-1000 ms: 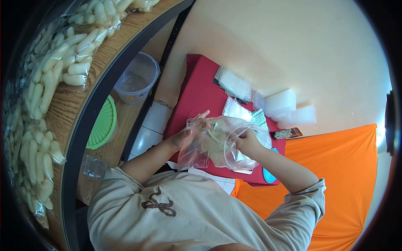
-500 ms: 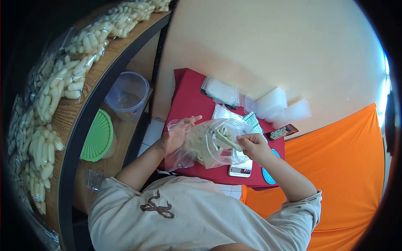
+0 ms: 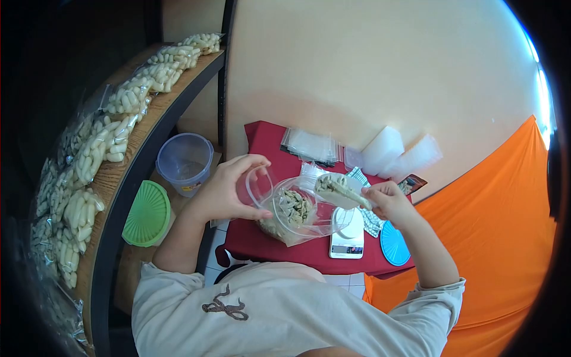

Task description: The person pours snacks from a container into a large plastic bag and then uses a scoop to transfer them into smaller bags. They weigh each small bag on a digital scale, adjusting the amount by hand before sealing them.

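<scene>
My left hand (image 3: 235, 193) curves, fingers apart, around a clear plastic cup or small container (image 3: 259, 183), gripping its side. Below and right of it, a clear container (image 3: 294, 217) with a plastic bag about it has many small pale green-grey pieces inside. My right hand (image 3: 383, 199) is closed on the handle of a scoop (image 3: 336, 185), which carries some of the same pieces above the container's right side. Just under the scoop stands a white kitchen scale (image 3: 347, 238).
A blue lid (image 3: 395, 244) and checked cloth (image 3: 372, 220) lie on the red tablecloth (image 3: 264, 143), near stacked clear bags (image 3: 309, 146). Left, a shelf (image 3: 154, 113) holds filled bags (image 3: 98, 149); below are a clear tub (image 3: 185, 160) and green lid (image 3: 147, 214). Orange cloth (image 3: 488, 238) hangs right.
The scoop has risen rightward out of the container, loaded with pieces. My left hand has turned and now grips the small clear container. The scale shows more fully.
</scene>
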Tool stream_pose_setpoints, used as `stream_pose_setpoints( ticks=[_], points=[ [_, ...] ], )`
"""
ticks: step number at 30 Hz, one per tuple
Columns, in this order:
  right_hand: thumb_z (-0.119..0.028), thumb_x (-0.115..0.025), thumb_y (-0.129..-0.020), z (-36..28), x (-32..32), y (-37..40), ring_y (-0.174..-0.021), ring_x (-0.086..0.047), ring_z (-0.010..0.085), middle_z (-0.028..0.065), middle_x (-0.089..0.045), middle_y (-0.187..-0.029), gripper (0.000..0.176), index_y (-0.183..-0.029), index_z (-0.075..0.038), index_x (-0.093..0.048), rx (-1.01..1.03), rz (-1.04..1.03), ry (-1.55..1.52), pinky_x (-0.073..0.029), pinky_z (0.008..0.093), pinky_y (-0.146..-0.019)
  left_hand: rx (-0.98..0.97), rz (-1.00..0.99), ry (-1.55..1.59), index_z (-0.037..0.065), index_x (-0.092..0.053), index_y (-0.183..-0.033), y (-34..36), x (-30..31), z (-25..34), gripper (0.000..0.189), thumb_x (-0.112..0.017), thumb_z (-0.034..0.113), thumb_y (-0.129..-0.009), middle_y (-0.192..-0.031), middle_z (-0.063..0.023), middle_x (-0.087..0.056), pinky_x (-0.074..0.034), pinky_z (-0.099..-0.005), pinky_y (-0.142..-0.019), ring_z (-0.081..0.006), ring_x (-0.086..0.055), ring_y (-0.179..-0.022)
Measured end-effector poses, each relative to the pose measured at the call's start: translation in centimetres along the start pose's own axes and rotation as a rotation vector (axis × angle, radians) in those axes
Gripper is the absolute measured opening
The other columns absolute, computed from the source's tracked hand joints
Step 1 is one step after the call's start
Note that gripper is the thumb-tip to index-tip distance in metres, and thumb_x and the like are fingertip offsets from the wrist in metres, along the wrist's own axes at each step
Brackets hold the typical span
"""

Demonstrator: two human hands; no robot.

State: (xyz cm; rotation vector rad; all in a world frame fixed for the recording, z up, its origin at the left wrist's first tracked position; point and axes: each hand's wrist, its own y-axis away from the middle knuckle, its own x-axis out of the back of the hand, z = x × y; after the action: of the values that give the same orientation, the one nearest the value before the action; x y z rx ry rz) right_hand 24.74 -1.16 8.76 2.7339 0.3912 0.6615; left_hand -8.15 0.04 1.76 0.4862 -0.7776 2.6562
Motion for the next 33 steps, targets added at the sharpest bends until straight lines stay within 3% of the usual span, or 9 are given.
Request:
stream_pose_setpoints(
  ticks=[4,9,11,14,16,18,24,28,33],
  points=[
    [-0.026,-0.053,-0.089,-2.1,0.3,0.5,-0.034,-0.026,0.0033,-0.0044,-0.037,-0.044,0.032,-0.075,0.0,-0.065,0.05,-0.022,0.034,-0.016,0.0222,-0.035,-0.125,-0.018,-0.318,0.001,-0.052,-0.113,-2.5,-1.3,3.4,0.078,-0.082,0.036,-0.05,-0.105,-0.0151,-0.057,-0.043,-0.0364,-0.085,-0.0294,-0.055,-0.099],
    [-0.027,-0.056,-0.088,-3.8,0.1,-0.5,-0.038,-0.026,0.0029,-0.0065,-0.036,-0.046,0.031,-0.078,0.0,-0.068,0.037,-0.046,0.193,-0.017,0.0221,-0.037,-0.219,-0.11,-0.404,-0.001,-0.054,-0.111,-4.9,-3.4,5.0,0.075,-0.08,0.037,-0.053,-0.103,-0.0165,-0.057,-0.043,-0.0369,-0.085,-0.0312,-0.055,-0.097],
    [-0.032,-0.058,-0.085,-3.5,0.5,-1.9,-0.043,-0.032,0.0048,-0.005,-0.037,-0.048,0.039,-0.057,-0.006,-0.056,0.075,-0.176,0.282,-0.023,0.0239,-0.039,-0.17,-0.226,-0.357,-0.002,-0.056,-0.108,-5.7,-3.9,5.9,0.071,-0.08,0.037,-0.053,-0.098,-0.0157,-0.058,-0.045,-0.0352,-0.08,-0.0289,-0.057,-0.091],
    [-0.035,-0.059,-0.084,-5.5,0.5,-2.4,-0.042,-0.035,0.0062,-0.0041,-0.039,-0.048,0.036,-0.062,-0.007,-0.062,0.136,-0.221,0.439,-0.027,0.024,-0.04,-0.107,-0.252,-0.281,-0.003,-0.057,-0.106,-6.6,-5.1,6.0,0.068,-0.08,0.034,-0.055,-0.094,-0.0147,-0.058,-0.045,-0.0318,-0.075,-0.0242,-0.058,-0.085],
    [-0.036,-0.059,-0.083,-7.1,0.6,-2.5,-0.043,-0.036,0.0066,-0.0033,-0.04,-0.048,0.035,-0.064,-0.007,-0.064,0.137,-0.24,0.526,-0.028,0.024,-0.041,-0.101,-0.241,-0.274,-0.005,-0.057,-0.107,-7.3,-5.5,6.4,0.069,-0.079,0.035,-0.055,-0.096,-0.0176,-0.059,-0.046,-0.0336,-0.077,-0.0279,-0.059,-0.088],
    [-0.029,-0.055,-0.088,-8.7,1.1,-2.4,-0.049,-0.042,0.0061,-0.0042,-0.05,-0.054,0.027,-0.084,-0.006,-0.069,0.371,-0.109,0.831,-0.033,0.0247,-0.044,-0.098,-0.174,-0.248,-0.006,-0.057,-0.106,-8.0,-5.9,7.3,0.069,-0.079,0.035,-0.055,-0.094,-0.0182,-0.059,-0.047,-0.0333,-0.078,-0.0272,-0.059,-0.089],
    [-0.037,-0.057,-0.086,-13.9,4.2,-1.6,-0.06,-0.053,0.0134,0.0043,-0.061,-0.065,0.035,-0.086,-0.003,-0.067,0.574,-0.359,0.97,-0.043,0.0307,-0.059,-0.033,-0.085,0.057,-0.002,-0.054,-0.113,-8.9,-6.5,7.0,0.064,-0.081,0.026,-0.061,-0.1,-0.0104,-0.057,-0.045,-0.0305,-0.08,-0.0176,-0.057,-0.094],
    [-0.039,-0.056,-0.087,-16.8,3.8,0.3,-0.058,-0.052,0.022,0.0093,-0.06,-0.064,0.039,-0.084,-0.001,-0.066,0.695,-0.218,1.345,-0.042,0.036,-0.059,0.039,-0.087,0.286,-0.001,-0.047,-0.12,-9.4,-7.2,7.3,0.067,-0.079,0.022,-0.066,-0.105,-0.0083,-0.056,-0.044,-0.0295,-0.084,-0.0156,-0.055,-0.095],
    [-0.041,-0.053,-0.087,-18.4,1.1,1.5,-0.057,-0.051,0.0204,0.0098,-0.059,-0.062,0.043,-0.079,-0.001,-0.065,0.683,-0.158,1.496,-0.042,0.036,-0.057,-0.033,-0.12,0.435,0.0,-0.046,-0.121,-9.9,-7.3,7.2,0.065,-0.077,0.023,-0.069,-0.107,-0.0072,-0.054,-0.04,-0.0287,-0.087,-0.0134,-0.052,-0.098]
  ],
)
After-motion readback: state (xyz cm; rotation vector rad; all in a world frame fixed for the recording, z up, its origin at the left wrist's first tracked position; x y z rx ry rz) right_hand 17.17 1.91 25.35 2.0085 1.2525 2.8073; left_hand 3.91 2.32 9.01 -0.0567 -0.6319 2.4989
